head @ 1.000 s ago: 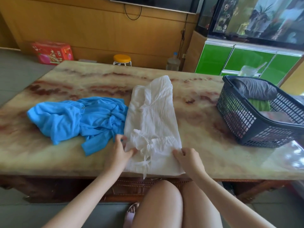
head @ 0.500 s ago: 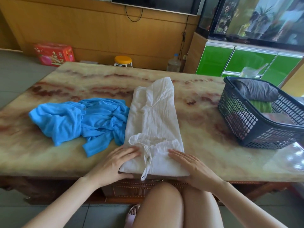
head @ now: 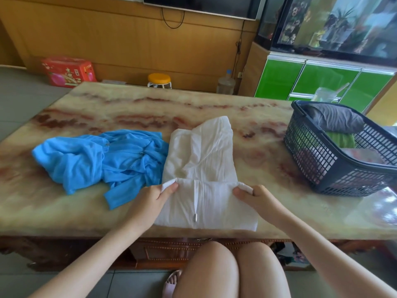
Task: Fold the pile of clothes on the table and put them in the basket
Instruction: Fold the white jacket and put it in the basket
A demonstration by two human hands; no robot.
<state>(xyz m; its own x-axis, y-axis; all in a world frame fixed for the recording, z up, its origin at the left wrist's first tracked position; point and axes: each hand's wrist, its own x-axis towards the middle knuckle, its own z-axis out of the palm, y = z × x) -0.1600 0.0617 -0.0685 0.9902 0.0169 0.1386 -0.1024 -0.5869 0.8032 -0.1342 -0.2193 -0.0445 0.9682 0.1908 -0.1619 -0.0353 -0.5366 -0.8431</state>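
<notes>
White garment (head: pixel 202 155): flat on the table (head: pixel 268 214), right in front of the person, near end at the table's near edge. Sides look tucked in already, so it's a long strip. Drawstring (head: pixel 195 201) runs down the middle of the near part.
Left grip (head: pixel 150 198): thumb & fingers pinched tight on the left corner of a cross edge on the white cloth, a bit of fabric poking out above the thumb.
Right grip (head: pixel 255 196): same deal on the right corner, pinched on the cloth, nothing else in it.
Step now: prob. a crosswise fold, near section being taken up twd the far end. Can't tell how many layers are under there.
Blue garment (head: pixel 103 160): crumpled heap on the table, left of the white one & touching its left side. Not folded at all, no hand on it.
Basket (head: pixel 311 151): dark plastic, right side of the table, well apart from the white piece.
In basket: grey bundle (head: pixel 335 118) on top, green piece (head: pixel 341 139) under it, sth pinkish lower down, too hidden to name.
Done so far: at least 2 pcs folded & binned, by the look of it.
Left to do: finish the white fold, carry it right into the basket, then spread, fold & bin the blue one.
Progress call: past halfway, I'd say. 1 in hand, 1 waiting.
</notes>
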